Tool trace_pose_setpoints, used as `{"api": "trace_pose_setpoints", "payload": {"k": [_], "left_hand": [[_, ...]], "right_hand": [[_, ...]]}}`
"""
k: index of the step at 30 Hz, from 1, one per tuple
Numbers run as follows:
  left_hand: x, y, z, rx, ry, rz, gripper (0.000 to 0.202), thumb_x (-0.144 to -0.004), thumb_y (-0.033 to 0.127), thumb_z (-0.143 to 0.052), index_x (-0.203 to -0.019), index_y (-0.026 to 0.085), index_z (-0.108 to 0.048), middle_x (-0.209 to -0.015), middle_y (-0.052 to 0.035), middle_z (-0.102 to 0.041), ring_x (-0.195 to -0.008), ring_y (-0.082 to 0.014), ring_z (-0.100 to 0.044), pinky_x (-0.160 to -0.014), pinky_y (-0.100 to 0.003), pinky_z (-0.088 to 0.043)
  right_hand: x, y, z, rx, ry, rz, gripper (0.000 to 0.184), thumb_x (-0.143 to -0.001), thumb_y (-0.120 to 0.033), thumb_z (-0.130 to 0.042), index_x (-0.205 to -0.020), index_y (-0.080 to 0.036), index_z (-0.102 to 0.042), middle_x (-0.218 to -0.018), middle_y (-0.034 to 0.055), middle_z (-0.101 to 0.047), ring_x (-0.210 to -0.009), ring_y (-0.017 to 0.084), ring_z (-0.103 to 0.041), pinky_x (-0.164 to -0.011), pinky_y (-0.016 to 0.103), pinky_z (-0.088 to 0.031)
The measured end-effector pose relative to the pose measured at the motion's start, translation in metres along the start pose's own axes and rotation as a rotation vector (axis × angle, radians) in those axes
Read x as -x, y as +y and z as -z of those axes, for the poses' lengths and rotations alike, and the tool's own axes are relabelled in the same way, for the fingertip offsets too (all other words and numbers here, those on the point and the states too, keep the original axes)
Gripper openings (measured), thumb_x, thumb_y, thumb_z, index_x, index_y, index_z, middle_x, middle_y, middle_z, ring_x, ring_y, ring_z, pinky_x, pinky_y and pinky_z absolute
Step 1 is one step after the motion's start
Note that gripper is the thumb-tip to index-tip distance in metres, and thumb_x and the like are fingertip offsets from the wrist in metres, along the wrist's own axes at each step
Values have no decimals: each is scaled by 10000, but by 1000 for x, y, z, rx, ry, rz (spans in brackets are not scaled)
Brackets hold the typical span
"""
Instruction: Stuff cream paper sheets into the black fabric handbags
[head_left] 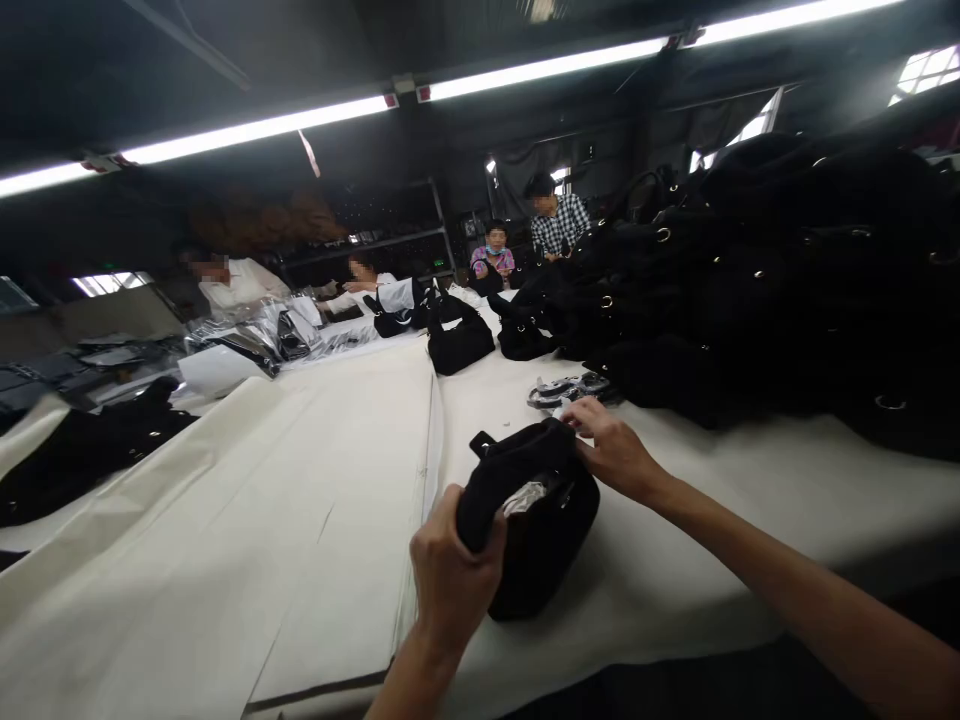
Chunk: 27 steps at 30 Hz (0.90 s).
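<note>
A small black fabric bag [536, 535] lies on the white-covered table [712, 540] in front of me, with shiny clear plastic showing at its opening. My left hand [450, 575] grips the bag's near left edge. On the far top edge, my right hand [611, 450] pinches the fabric. A short black strap loop sticks out at the bag's far left corner.
A big heap of black bags [787, 300] fills the table's right side. Sheets of cream paper [285, 500] lie on the left. More black bags [459, 345] and clear plastic wrappers [255, 340] sit farther back, where several people work.
</note>
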<state>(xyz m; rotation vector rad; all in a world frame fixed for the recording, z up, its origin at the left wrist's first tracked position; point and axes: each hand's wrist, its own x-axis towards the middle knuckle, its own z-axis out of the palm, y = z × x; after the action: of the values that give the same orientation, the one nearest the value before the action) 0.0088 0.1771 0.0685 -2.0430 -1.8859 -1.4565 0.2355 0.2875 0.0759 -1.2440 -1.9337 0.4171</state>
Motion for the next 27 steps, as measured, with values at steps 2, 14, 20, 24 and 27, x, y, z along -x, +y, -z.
{"api": "trace_pose_setpoints", "payload": {"k": [2,14,20,24,27], "left_hand": [[10,10,6,52,-130,-4,257,-833,390,-645,-761,218,-468,-649,41,-494,-569,-121,-448,-554,-240,-353],[-65,-50,6,460,-308,417,611,-806,540,-676,-1265,144,-598,-1327,-151,-608,-1229,-290,-566,-1000,-372,-481],[-58,-43,-27,508,-276,637,991,-730,394,-784,-1524,125,-255,-1366,-224,-570,-1183,-298,-618,-940,-365,-525],[-48,-25,-22,413,-290,432,526,-773,240,-680,-1280,163,-560,-1111,-95,-711,-1026,-245,-677,-876,-335,-540],[-43,-11,-14,242,-245,327,444,-786,161,-608,-1228,206,-598,-1134,-68,-701,-1036,-231,-666,-913,-343,-513]], "right_hand": [[1,12,-4,18,-9,-114,180,-908,-341,-545,-1049,-245,-598,-985,45,-642,-788,214,-614,-733,369,-478],[47,-20,-6,-469,-163,-344,523,-919,-666,-478,-924,-172,-649,-849,35,-638,-775,180,-598,-728,316,-505],[39,-32,-4,-334,-299,-422,527,-928,-638,-452,-775,-166,-631,-580,25,-632,-500,154,-552,-522,282,-411],[23,-39,-10,-367,-329,-449,334,-813,-404,-638,-586,-173,-554,-453,6,-545,-449,126,-479,-468,250,-317],[20,-42,-19,-496,-341,-483,203,-750,-284,-608,-593,-171,-546,-489,-13,-520,-467,104,-449,-449,222,-289]]}}
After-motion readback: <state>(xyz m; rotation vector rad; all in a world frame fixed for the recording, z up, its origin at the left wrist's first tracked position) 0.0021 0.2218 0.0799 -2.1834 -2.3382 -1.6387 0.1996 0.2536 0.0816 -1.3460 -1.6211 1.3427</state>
